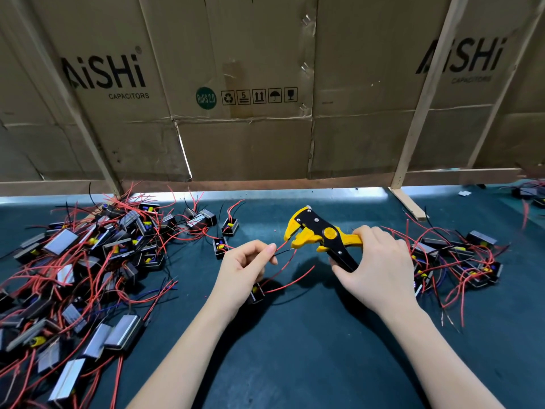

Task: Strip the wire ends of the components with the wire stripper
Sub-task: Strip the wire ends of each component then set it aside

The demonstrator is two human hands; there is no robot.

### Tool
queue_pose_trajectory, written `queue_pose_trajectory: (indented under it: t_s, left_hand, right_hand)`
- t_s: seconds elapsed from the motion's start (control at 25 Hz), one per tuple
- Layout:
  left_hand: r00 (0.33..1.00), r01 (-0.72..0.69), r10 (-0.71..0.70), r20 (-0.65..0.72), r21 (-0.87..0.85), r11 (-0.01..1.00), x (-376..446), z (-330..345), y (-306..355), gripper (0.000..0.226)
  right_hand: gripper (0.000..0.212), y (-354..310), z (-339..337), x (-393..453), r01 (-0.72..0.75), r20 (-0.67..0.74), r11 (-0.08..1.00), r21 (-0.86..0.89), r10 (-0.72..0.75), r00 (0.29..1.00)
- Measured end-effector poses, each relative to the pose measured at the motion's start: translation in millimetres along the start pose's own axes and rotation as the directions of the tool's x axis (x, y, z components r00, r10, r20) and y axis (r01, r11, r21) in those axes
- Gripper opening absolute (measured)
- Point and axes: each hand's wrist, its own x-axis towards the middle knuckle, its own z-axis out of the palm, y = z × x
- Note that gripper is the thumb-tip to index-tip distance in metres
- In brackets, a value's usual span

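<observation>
Right hand (380,267) grips the handles of the yellow-black wire stripper (321,236), stripper head open toward the left hand (244,267). Left hand pinches a black wire (283,252), its tip just short of the stripper head; the component (257,292) hangs below that wrist. Unsorted components (88,261) lie left of it, another pile (460,261) beyond the right hand, on the dark mat (295,349).

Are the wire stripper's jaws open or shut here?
Open: the wire stripper in the right hand shows a gap between its yellow jaws, wire tips just outside.
</observation>
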Motion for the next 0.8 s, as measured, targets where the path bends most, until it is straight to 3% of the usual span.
queue_pose_trajectory:
  t_s: [0.52, 0.8]
  left_hand:
    - [0.999, 0.034, -0.034, 0.033, -0.009, 0.999, -2, 3, 3, 0.031]
    - [0.999, 0.034, -0.033, 0.037, -0.029, 0.999, -1, 2, 3, 0.031]
  right_hand:
    - [0.048, -4, -8, 0, 0.012, -0.062, 1.000, -0.003, -0.012, 0.998]
    - [0.042, -8, -8, -1, -0.076, 0.068, 0.996, -0.046, 0.079, 0.994]
